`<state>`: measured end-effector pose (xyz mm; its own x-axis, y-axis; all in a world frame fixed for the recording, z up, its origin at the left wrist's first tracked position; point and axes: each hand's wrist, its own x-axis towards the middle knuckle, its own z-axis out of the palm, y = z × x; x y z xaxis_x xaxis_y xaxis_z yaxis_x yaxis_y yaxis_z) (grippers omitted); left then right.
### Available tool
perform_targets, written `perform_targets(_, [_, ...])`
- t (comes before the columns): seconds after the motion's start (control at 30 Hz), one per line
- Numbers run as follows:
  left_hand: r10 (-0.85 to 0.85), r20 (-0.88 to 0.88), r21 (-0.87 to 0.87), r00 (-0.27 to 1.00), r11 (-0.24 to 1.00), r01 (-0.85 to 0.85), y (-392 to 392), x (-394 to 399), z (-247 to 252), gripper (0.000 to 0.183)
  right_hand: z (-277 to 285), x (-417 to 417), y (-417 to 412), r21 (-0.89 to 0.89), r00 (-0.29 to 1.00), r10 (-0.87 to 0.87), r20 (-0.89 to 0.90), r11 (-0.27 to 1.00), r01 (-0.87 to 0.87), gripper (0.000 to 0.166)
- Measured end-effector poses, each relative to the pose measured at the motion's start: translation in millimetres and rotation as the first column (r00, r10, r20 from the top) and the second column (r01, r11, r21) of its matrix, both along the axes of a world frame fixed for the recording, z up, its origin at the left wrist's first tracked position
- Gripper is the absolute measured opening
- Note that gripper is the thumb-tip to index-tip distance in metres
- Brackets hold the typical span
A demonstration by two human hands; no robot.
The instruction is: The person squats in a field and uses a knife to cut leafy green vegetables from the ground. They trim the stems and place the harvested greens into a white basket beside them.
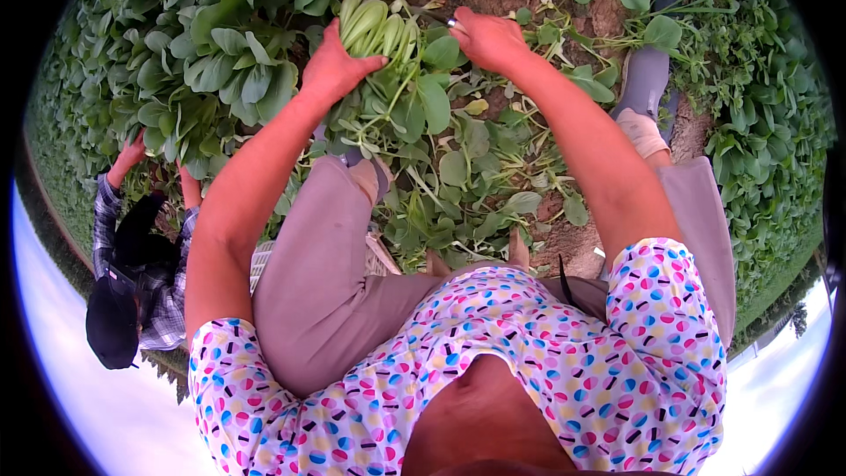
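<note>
My left hand [340, 66] is closed around the pale green stalks of a bok choy bunch [373, 30], thumb across them. The bunch lies tilted, its stalk ends away from me and its leaves hanging towards my body. To its right, my right hand [486, 39] is curled into a fist around what appears to be a small knife [428, 14]. Its thin dark blade points left at the bunch's stalk ends; the handle is hidden in my fingers. A shiny metal band [452, 23] shows at that hand.
Dense bok choy plants [231, 59] stand at the left, with loose leaves [462, 165] strewn over soil between my legs. A co-worker [142, 277] reaches into plants at far left. A white plastic crate [261, 266] sits beside my leg. My grey boot [644, 79] is at right.
</note>
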<state>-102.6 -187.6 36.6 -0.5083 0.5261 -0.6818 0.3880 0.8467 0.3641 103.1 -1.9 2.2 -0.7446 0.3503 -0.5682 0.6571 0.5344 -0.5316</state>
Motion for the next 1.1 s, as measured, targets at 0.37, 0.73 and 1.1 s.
perform_targets(0.37, [0.372, 0.391, 0.474, 0.842, 0.703, -0.53, -34.0, -14.0, 17.5, 0.059, 58.2, -9.4, 0.1, -0.79, 0.605, -0.79, -0.093, 0.429, 0.439, 0.024])
perform_targets(0.73, [0.072, 0.736, 0.524, 0.673, 0.568, -0.635, -18.6, 4.6, 124.8, 0.074, 163.6, -57.2, -14.5, -0.688, 0.608, -0.513, -0.606, 0.722, -0.075, 0.105])
perform_targets(1.1, [-0.101, 0.905, 0.289, 0.412, 0.857, -0.425, -5.2, 37.8, 111.8, 0.077, 175.0, -27.5, -12.6, -0.832, 0.739, -0.589, -0.327, 0.551, 0.07, 0.094])
